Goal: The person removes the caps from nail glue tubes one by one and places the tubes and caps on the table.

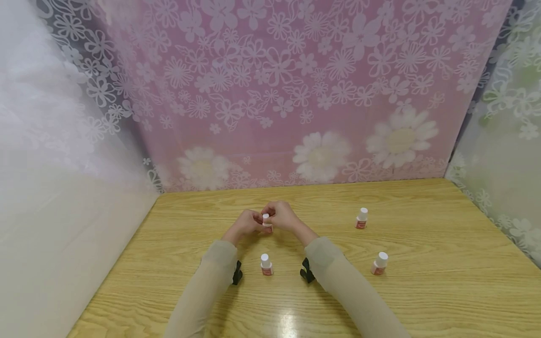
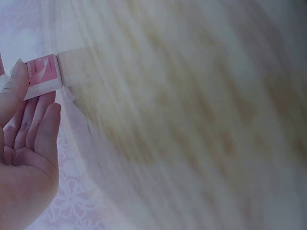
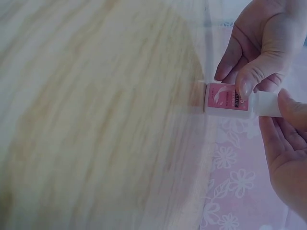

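Note:
Both hands meet at a small white glue bottle (image 1: 268, 229) with a pink label, near the table's far middle. My left hand (image 1: 247, 222) pinches the bottle's body between thumb and fingers, its thumb lying over the label in the left wrist view. At the white cap (image 3: 267, 104), my right hand (image 1: 284, 216) grips with its thumb and fingers. The bottle's base stands right at the wooden tabletop. A similar bottle (image 1: 266, 265) is upright between the forearms, nearer me.
To the right stand two more matching capped bottles, one farther back (image 1: 361, 218) and one nearer (image 1: 379, 264). Behind the wooden table (image 1: 194, 211) rises a pink flowered curtain (image 1: 270, 108). Pale sheets (image 1: 76, 188) hang along the left and right sides.

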The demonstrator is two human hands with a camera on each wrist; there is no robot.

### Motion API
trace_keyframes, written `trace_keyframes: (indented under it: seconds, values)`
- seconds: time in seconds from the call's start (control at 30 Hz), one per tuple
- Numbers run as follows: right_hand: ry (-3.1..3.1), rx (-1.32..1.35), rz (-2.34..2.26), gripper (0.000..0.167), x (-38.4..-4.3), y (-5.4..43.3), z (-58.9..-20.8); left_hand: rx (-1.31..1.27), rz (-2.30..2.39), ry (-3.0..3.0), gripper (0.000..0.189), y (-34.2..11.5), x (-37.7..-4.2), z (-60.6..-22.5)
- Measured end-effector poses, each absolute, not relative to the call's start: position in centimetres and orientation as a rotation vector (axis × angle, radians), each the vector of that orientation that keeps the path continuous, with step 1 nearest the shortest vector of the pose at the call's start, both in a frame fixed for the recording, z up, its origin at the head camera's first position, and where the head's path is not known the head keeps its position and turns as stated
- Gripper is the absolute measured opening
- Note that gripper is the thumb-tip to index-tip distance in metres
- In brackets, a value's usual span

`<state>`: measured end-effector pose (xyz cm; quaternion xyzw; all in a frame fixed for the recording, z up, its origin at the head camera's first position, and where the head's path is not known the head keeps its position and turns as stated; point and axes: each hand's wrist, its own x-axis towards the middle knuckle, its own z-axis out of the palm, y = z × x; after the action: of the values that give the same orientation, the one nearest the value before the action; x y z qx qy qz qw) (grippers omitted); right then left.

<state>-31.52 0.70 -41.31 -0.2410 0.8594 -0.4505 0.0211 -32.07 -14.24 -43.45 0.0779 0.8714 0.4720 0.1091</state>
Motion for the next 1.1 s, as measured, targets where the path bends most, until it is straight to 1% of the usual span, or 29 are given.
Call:
trace_keyframes:
  seconds: [0.33, 0.47, 0.57, 0.77, 1.1]
  values:
    - [2.635, -0.759, -1.379, 0.017, -31.45, 0.62, -41.25, 0.210, 1.419, 2.539, 0.019, -14.30, -31.96, -43.37]
    - [2.678, -0.762, -1.365, 0.020, -31.30, 0.61, -41.08, 0.206, 1.412, 2.530, 0.012, -14.24, -32.02, -43.33]
    - [2.709, -0.704, -1.364, 0.021, -31.24, 0.55, -41.03, 0.197, 1.424, 2.514, 0.009, -14.20, -32.08, -43.36]
    - [2.737, -0.601, -1.372, 0.020, -31.13, 0.40, -40.98, 0.203, 1.422, 2.515, 0.010, -14.25, -32.26, -43.66]
    - [2.717, -0.613, -1.436, 0.016, -30.90, 0.46, -41.07, 0.222, 1.412, 2.517, 0.012, -14.24, -32.20, -43.68]
